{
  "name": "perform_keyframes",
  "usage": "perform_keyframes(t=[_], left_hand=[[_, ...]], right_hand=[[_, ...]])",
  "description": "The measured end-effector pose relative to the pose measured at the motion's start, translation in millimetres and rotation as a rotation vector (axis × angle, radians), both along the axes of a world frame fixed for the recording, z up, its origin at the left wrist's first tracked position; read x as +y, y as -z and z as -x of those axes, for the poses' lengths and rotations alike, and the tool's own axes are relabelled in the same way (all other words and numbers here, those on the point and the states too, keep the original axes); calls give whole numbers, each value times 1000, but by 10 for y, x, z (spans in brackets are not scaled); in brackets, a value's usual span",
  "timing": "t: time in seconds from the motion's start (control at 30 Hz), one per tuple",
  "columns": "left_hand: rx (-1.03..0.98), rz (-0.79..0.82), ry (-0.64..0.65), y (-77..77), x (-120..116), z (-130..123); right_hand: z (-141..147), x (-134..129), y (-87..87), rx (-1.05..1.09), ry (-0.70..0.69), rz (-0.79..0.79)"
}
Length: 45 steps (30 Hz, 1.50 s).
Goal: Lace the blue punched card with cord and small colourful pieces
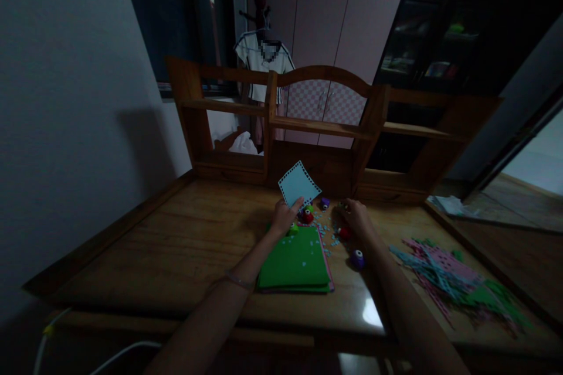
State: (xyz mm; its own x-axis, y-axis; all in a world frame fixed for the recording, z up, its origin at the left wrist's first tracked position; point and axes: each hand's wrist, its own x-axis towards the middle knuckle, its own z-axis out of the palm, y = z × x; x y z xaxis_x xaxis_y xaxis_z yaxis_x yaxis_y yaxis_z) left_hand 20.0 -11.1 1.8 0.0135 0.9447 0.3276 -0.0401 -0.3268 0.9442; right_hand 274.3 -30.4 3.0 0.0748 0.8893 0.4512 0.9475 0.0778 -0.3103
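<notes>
A light blue paper square (299, 184) with small dark marks or holes along its edges is pinched in my left hand (285, 215), raised above the desk. My right hand (355, 215) is at the desk's back part, its fingers closed around a small object too dark to name. Between and below the hands lie small round things with eyes: a red one (308, 216), a second red one (343, 234), a purple one (324, 204) and a larger purple one (358, 258). A green one (292, 228) rests on a stack of green sheets (292, 263).
Tiny blue paper bits (328, 234) are scattered between my hands. Pink, blue and green paper strips (457, 275) are piled at the right. A wooden shelf (321, 126) stands along the desk's back edge, and a white cable (127, 351) shows at the lower left.
</notes>
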Motion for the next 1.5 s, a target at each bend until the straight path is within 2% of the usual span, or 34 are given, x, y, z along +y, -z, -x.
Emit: perform_keyframes(t=[0.17,0.37,0.57,0.73,0.97,1.23,1.5], left_hand=[[-1,-2,14,-23,-12,6],[1,-6,19,-5,0,-4],[15,12,13,13,15,-2],[1,34,6,7,7,-7],[-12,-12,30,6,2,-11],[-12,4,21,26,29,-22],[11,0,8,9,13,-7]], right_hand=[[-21,-8,-30,40,-12,27],[-4,-71,-94,47,-151,66],[30,-71,-74,21,-31,-77],[28,-64,-73,-26,-13,-22],[72,-144,-215,-90,-85,90],[103,-205,-289,-265,4,5],[91,-191,-244,-300,-37,50]])
